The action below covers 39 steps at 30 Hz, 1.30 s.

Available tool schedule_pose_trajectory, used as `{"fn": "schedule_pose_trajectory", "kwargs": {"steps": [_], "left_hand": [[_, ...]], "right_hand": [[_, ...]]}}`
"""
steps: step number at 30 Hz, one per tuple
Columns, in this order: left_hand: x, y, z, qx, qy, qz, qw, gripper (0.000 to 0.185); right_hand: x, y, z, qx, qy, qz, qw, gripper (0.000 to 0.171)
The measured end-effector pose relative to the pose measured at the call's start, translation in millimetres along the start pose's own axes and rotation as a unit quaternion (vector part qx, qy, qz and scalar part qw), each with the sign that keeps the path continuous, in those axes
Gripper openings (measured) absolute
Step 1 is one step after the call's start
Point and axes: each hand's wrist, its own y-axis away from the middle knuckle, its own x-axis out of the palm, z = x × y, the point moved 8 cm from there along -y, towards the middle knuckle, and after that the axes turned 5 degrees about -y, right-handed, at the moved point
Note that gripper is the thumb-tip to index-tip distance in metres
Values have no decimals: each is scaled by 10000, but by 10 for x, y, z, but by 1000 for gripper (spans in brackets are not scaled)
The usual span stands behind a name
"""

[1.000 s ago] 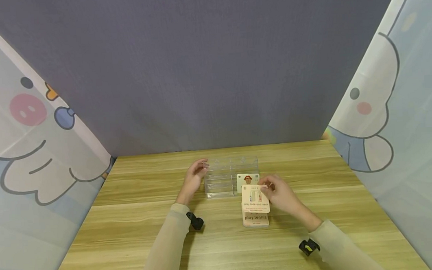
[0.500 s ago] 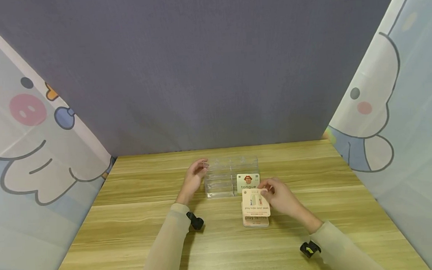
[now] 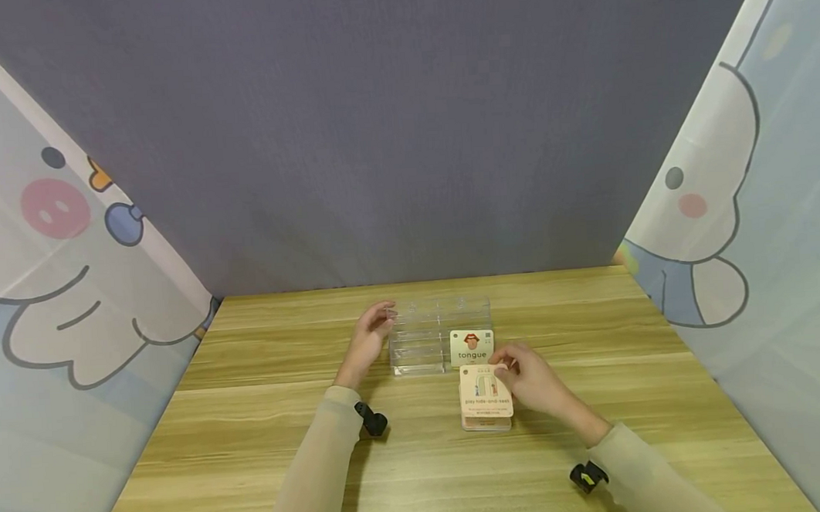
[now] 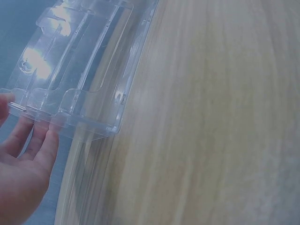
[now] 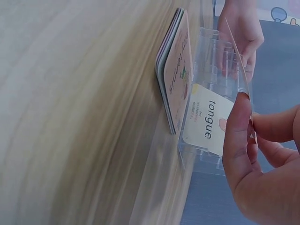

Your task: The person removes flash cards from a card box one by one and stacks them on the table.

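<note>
A clear tiered plastic holder (image 3: pixel 428 336) stands mid-table, also filling the left wrist view (image 4: pixel 84 70). My left hand (image 3: pixel 384 317) rests its straight fingers (image 4: pixel 44 143) against the holder's left end. A "tongue" card (image 3: pixel 472 347) stands in its front right slot (image 5: pixel 208 119). My right hand (image 3: pixel 502 369) pinches a "play hide-and-seek" card (image 3: pixel 485 391) by its top right corner, low over a flat card stack (image 3: pixel 487 423). In the right wrist view my thumb (image 5: pixel 236 136) and fingers hold that card's thin edge (image 5: pixel 238 65), beside the stack (image 5: pixel 174 89).
The wooden table (image 3: pixel 265 418) is bounded by a grey backdrop (image 3: pixel 390 133) behind and cartoon-printed curtains at left (image 3: pixel 56 267) and right (image 3: pixel 742 215). Small black wrist cameras sit on both sleeves (image 3: pixel 372 419) (image 3: pixel 587 475).
My right hand has lowered the "play hide-and-seek" card toward me and down, so it now covers the "play tennis" card on the stack and uncovers the "tongue" card. The left hand stayed put.
</note>
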Motion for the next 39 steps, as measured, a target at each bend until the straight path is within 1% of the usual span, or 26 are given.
{"fn": "schedule_pose_trajectory", "kwargs": {"steps": [2, 3, 6, 9, 10, 13, 17, 19, 25, 32, 39], "left_hand": [[-4, -27, 77, 43, -44, -105, 9999, 34], [-4, -29, 81, 13, -27, -124, 9999, 34], [-4, 20, -45, 66, -126, -110, 9998, 33], [3, 68, -182, -5, -141, 37, 9999, 34], [2, 71, -192, 22, -176, 60, 9998, 34], [2, 24, -80, -45, -195, 91, 9998, 34], [1, -44, 104, -48, -167, 9, 9998, 35], [-1, -52, 133, -19, -154, -45, 9999, 35], [-8, -54, 143, 51, -138, -149, 9998, 33], [-11, -50, 135, 0, -190, -207, 9996, 33], [-9, -48, 130, -10, -226, -226, 9995, 33]], "right_hand": [[8, 5, -4, 0, 38, 4, 10000, 14], [12, 8, -5, 5, 54, 1, 10000, 14], [29, 15, -15, 62, 76, 20, 9999, 15], [48, 20, -36, 137, 88, 65, 9998, 15], [55, 20, -46, 150, 102, 82, 9998, 15], [71, 15, -68, 150, 159, 95, 9997, 15], [92, 12, -94, 171, 225, 92, 9996, 14], [101, 10, -107, 223, 245, 107, 9994, 14], [131, 6, -120, 301, 273, 156, 9990, 13], [167, 10, -139, 402, 80, 187, 9990, 13], [193, -1, -165, 466, 113, 210, 9986, 13]]}}
